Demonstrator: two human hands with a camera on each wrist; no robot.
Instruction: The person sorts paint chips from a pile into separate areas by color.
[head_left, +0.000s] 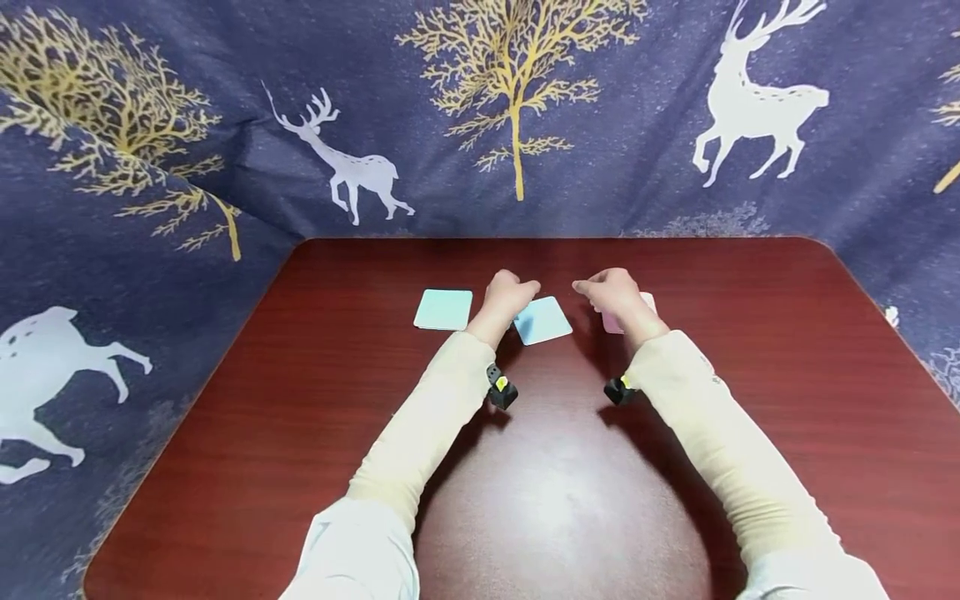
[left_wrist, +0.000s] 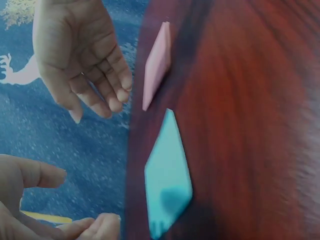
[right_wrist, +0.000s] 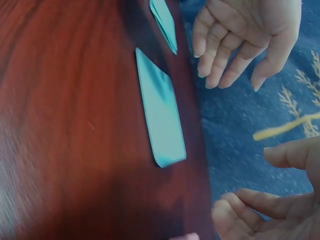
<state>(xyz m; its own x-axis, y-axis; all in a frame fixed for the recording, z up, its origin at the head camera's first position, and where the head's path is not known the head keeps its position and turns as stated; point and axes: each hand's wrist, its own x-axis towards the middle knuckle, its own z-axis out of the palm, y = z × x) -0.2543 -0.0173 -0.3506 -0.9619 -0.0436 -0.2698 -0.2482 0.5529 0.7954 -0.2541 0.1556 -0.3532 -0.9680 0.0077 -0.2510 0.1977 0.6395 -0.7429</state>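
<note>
A thin light blue square (head_left: 543,320) with rounded corners lies flat and slightly turned on the table, between my two hands. My left hand (head_left: 507,295) is held over its left far side, fingers loosely bent and thumb apart, holding nothing. To the right, my right hand (head_left: 611,290) hovers with nothing in its relaxed fingers, partly covering a pink square (head_left: 612,323). In the left wrist view the palms face each other above the table's far edge. A pale teal square (head_left: 443,309) lies left of my left hand; in the right wrist view its edge (right_wrist: 164,25) looks layered.
The dark red wooden table (head_left: 300,400) reaches back to a blue cloth (head_left: 247,167) printed with white deer and golden trees. Small black wrist cameras hang under both cream sleeves (head_left: 427,425). Glare brightens the table's near middle.
</note>
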